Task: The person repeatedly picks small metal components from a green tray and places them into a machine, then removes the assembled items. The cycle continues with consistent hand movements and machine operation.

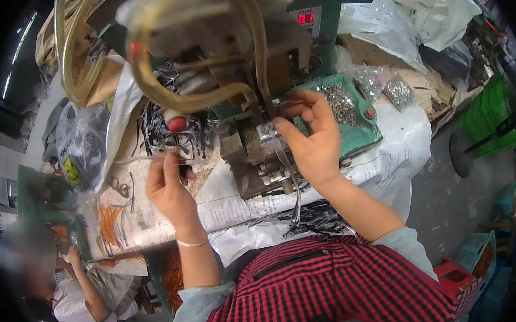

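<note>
My right hand [315, 132] is at the working head of a bench press [247, 145], fingers curled and thumb tip beside a small shiny metal piece [265, 131]. What its fingertips pinch, if anything, is hidden. From the press a thin grey strip [292, 178] runs down toward the bench's front edge. Left of the press, my left hand [170, 182] is closed in a pinch on a thin pale strip [135, 159] that sticks out to the left. A dark bit shows by its fingers. Just above is a red knob [177, 125].
Right of the press stands a green tray [364, 135] of small metal parts. Black strips [170, 128] pile behind my left hand; more [320, 216] lie at the front edge. Yellowish hoses [139, 63] loop overhead. Another person [90, 293] works at lower left. Green crates [494, 120] stand right.
</note>
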Available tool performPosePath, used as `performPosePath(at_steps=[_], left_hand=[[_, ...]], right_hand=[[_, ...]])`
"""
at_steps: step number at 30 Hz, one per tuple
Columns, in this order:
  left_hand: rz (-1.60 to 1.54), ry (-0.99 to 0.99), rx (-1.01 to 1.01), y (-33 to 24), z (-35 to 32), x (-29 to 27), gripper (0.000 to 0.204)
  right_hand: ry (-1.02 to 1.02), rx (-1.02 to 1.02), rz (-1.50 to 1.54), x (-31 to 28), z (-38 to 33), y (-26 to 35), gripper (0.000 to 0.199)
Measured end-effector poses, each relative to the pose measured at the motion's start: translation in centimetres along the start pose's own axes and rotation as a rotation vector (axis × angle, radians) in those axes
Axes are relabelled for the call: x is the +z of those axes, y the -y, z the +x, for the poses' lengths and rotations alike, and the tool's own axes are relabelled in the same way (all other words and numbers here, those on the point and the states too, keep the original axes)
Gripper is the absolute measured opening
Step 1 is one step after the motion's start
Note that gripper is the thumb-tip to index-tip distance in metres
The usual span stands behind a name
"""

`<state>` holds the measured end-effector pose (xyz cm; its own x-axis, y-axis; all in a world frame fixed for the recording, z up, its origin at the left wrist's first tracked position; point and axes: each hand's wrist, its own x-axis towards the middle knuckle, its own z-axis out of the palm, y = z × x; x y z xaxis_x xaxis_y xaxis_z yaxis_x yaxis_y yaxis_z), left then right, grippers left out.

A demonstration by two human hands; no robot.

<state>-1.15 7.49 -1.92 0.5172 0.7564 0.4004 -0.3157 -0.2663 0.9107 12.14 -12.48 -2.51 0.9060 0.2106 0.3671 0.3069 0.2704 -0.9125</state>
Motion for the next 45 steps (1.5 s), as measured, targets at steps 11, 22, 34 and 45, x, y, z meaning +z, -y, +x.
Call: performPosePath(at_steps=[11, 22, 34, 45], left_hand=[[0.312, 0.442, 0.886, -4.9, -0.5, 5.3, 0.009], [0.455, 0.428, 1.155, -1.1, -3.2, 9.3, 0.026], [0.476, 0.515, 0.885, -2.0, -4.6, 8.0, 0.031], [0.649, -0.129, 0.252, -0.8, -1.8, -3.6, 0.008]], right_hand=[[0.117, 0.026, -0.126, -1.7, -1.0, 4.2, 0.039], [-0.099, -0.151, -0.817, -12.8, 1.0, -3.7, 0.021], [0.112, -0.158, -1.121, -12.7, -0.7, -4.7, 0.014], [0.062, -0.122, -1.071, -13.9, -0.7, -6.0, 0.012]])
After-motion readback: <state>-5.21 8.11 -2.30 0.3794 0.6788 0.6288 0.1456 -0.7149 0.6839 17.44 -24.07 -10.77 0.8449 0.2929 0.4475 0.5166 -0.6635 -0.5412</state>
